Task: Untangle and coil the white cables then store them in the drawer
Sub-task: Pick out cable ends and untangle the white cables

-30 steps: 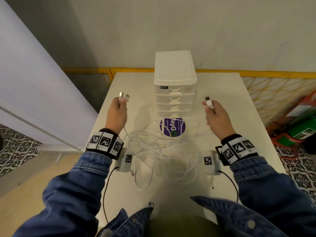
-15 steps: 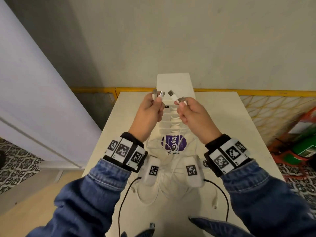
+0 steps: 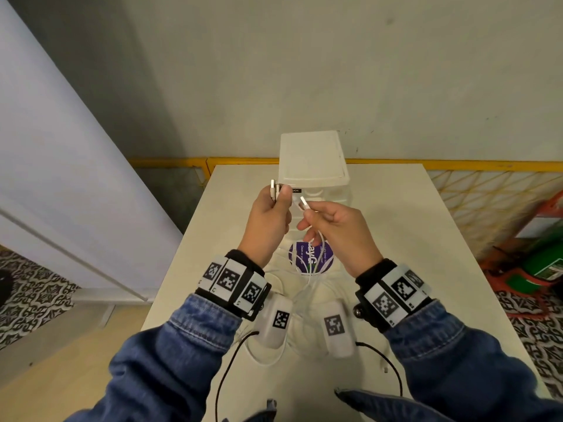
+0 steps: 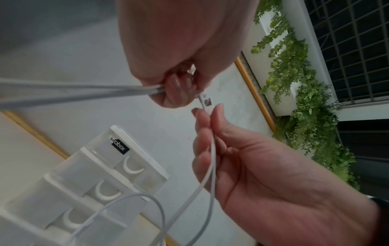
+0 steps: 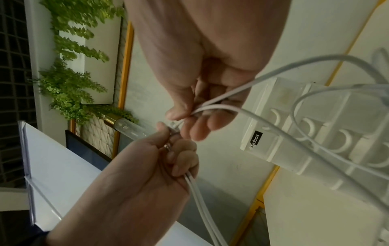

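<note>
Left hand: the left hand (image 3: 269,222) is raised above the table, fingers curled round two cable ends; two plugs (image 3: 274,191) are pinched upright between thumb and fingers
Right hand: the right hand (image 3: 338,229) is held just beside the left, thumb and forefinger pinched on one plug (image 3: 304,203), which is pointed toward the left hand; the other fingers are loosely curled under the cable
White cables: the white cables (image 3: 307,287) are hung from both hands down to the table, where loose, overlapping loops are spread between the wrists; in the left wrist view a strand (image 4: 207,166) is seen running down across the right palm
Drawer unit: a white drawer unit (image 3: 312,166) is stood at the far middle of the table (image 3: 411,239), behind the hands; all drawers that can be seen are closed, with crescent handles (image 4: 131,168) and a small black label (image 4: 120,147)
Purple disc: a round purple disc (image 3: 310,257) is laid flat in front of the unit, under the hanging strands
Sleeves: blue denim sleeves (image 3: 170,360) and marker-tagged wristbands (image 3: 233,283) are worn
</note>
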`<state>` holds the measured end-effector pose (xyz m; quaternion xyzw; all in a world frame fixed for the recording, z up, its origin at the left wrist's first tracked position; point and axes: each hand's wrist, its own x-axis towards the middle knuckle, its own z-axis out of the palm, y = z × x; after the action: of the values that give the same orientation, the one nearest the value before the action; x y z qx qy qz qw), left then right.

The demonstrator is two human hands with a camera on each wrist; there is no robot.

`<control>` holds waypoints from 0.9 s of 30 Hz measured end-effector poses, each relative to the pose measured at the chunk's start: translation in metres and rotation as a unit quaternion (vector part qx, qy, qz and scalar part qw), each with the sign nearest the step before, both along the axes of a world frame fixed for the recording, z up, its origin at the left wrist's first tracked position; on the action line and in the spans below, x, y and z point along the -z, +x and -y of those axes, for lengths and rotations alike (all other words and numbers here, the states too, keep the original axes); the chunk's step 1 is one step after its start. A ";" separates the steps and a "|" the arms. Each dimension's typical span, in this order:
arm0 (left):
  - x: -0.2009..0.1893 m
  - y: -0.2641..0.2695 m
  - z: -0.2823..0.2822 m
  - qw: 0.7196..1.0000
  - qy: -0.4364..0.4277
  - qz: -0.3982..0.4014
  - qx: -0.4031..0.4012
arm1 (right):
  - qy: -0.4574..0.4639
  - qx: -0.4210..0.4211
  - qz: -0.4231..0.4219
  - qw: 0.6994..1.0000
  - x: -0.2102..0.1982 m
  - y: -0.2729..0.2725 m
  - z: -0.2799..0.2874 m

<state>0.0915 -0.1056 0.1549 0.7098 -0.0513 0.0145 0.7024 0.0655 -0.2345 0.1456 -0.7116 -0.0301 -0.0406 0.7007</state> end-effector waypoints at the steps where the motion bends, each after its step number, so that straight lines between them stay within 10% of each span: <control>1: 0.001 0.000 -0.001 1.000 0.003 -0.002 -0.004 | 0.003 0.019 -0.006 1.000 0.000 0.001 0.002; 27: 0.004 -0.010 0.010 0.996 -0.034 0.029 0.071 | -0.140 -0.104 0.003 0.985 0.019 0.005 -0.005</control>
<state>0.0813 -0.1154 0.1513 0.6793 -0.1212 -0.0128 0.7237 0.0701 -0.2299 0.1262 -0.7954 -0.1112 0.0345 0.5947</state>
